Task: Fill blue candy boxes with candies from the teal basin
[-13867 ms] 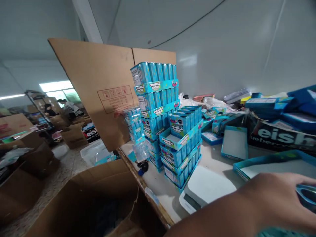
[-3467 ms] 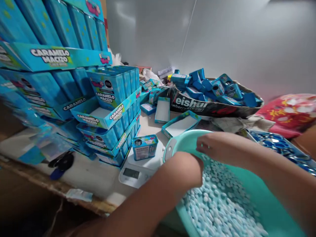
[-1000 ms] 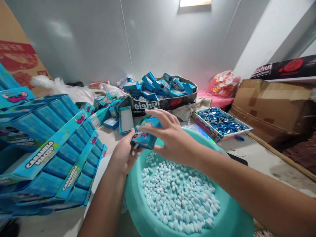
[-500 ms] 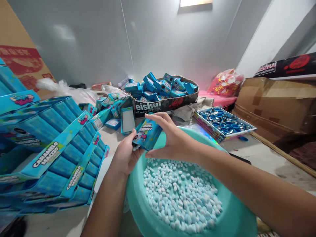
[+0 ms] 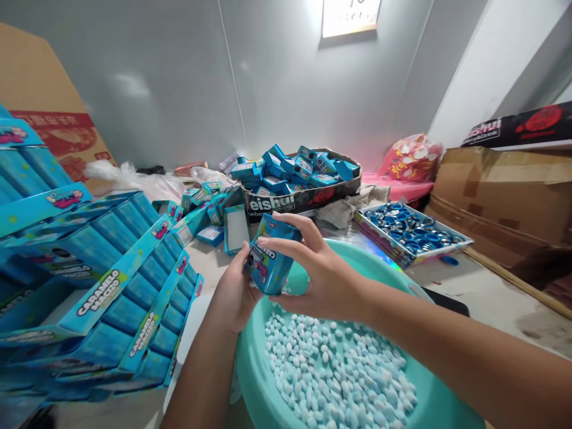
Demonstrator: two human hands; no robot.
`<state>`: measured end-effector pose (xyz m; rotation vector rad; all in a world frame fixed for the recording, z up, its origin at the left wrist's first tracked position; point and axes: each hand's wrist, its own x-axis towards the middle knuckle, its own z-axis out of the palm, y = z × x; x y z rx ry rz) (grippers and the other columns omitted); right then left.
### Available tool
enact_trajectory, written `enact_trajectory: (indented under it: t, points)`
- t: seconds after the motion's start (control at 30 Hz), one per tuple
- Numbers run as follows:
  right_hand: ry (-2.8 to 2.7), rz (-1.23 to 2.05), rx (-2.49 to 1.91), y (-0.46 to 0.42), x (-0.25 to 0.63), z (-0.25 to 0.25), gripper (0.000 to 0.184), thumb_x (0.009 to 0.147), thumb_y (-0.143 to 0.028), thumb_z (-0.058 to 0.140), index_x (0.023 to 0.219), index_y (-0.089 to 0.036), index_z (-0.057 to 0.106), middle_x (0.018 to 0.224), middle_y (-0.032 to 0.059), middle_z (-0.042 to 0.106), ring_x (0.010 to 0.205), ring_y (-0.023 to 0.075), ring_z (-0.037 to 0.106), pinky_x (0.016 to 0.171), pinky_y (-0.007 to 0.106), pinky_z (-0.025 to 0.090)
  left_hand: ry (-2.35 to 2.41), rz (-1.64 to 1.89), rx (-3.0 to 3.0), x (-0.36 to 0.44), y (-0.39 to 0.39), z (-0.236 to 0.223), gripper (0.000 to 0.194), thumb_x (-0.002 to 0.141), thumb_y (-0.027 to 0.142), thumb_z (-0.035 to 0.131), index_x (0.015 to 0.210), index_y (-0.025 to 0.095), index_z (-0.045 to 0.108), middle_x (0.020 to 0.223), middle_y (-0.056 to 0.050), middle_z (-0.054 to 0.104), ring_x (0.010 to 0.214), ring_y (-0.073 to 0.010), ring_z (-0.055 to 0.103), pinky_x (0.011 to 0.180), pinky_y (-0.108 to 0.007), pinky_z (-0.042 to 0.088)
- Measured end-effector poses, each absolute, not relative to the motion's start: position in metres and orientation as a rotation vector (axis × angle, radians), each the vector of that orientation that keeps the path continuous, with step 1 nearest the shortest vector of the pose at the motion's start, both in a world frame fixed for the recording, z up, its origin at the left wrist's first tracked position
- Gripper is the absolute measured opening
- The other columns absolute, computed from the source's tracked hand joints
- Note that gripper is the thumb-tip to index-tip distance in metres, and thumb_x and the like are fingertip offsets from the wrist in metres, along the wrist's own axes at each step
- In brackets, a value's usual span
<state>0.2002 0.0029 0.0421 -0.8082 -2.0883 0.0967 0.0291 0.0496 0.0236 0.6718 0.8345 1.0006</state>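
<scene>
A small blue candy box [image 5: 269, 262] with colourful print is held tilted between both hands, over the far left rim of a teal basin [image 5: 259, 381]. My left hand [image 5: 235, 289] grips its left side and lower end, with the thumb on the edge. My right hand [image 5: 322, 271] has its fingers across the top and right side, thumb underneath. Below them, the basin holds many pale blue and white candies [image 5: 339, 369]. The underside of the box is hidden by my left hand.
Stacked blue display cartons [image 5: 102, 292] fill the left. Behind stands a black tray [image 5: 304, 199] heaped with blue boxes. An open box [image 5: 236, 229] lies before it. To the right are a carton of blue caps [image 5: 409, 232] and a brown cardboard box [image 5: 504, 196].
The candy box has turned more upright, and my right fingers have shifted over its face. The whole view has tipped slightly upward, so the surroundings sit lower.
</scene>
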Motion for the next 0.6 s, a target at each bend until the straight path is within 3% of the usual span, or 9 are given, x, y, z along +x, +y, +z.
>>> enact_trajectory:
  t: [0.13, 0.23, 0.4, 0.5, 0.6]
  points:
    - [-1.992, 0.197, -0.863, 0.004, 0.198, 0.041, 0.084, 0.07, -0.016, 0.084, 0.143, -0.03, 0.046, 0.154, 0.012, 0.029, 0.147, 0.0336, 0.028, 0.117, 0.05, 0.04, 0.84, 0.938, 0.661, 0.03, 0.048, 0.026, 0.042, 0.107, 0.039, 0.039, 0.13, 0.014, 0.063, 0.098, -0.011, 0.076, 0.078, -0.0206, 0.075, 0.07, -0.03, 0.064]
    - [-1.842, 0.34, -0.941, 0.008, 0.199, 0.041, 0.084, 0.068, -0.022, 0.089, 0.142, -0.027, 0.05, 0.147, 0.0125, 0.036, 0.14, 0.0305, 0.039, 0.112, 0.044, 0.046, 0.844, 0.888, 0.668, 0.032, 0.047, 0.028, 0.046, 0.107, 0.042, 0.037, 0.126, 0.01, 0.065, 0.09, -0.013, 0.075, 0.073, -0.0212, 0.074, 0.069, -0.031, 0.063]
    - [-1.765, 0.595, -1.066, 0.018, 0.211, 0.044, 0.065, 0.074, -0.041, 0.085, 0.131, -0.026, 0.059, 0.132, 0.0097, 0.049, 0.126, 0.0286, 0.051, 0.106, 0.043, 0.049, 0.857, 0.848, 0.762, 0.033, 0.046, 0.023, 0.044, 0.107, 0.038, 0.035, 0.121, 0.011, 0.066, 0.093, -0.013, 0.075, 0.076, -0.0206, 0.074, 0.074, -0.031, 0.061]
    - [-1.779, 0.7, -1.217, 0.021, 0.217, 0.043, 0.056, 0.078, -0.05, 0.08, 0.127, -0.027, 0.061, 0.131, 0.0088, 0.047, 0.12, 0.0273, 0.054, 0.102, 0.043, 0.051, 0.857, 0.8, 0.831, 0.032, 0.047, 0.019, 0.047, 0.108, 0.041, 0.032, 0.117, 0.012, 0.067, 0.096, -0.013, 0.075, 0.079, -0.0222, 0.075, 0.076, -0.032, 0.06]
    - [-1.882, 0.681, -1.308, 0.023, 0.219, 0.04, 0.063, 0.078, -0.052, 0.081, 0.13, -0.027, 0.056, 0.136, 0.0105, 0.041, 0.118, 0.0271, 0.055, 0.1, 0.043, 0.052, 0.869, 0.794, 0.849, 0.033, 0.048, 0.016, 0.047, 0.108, 0.042, 0.031, 0.116, 0.012, 0.067, 0.098, -0.013, 0.076, 0.076, -0.0214, 0.074, 0.075, -0.032, 0.059]
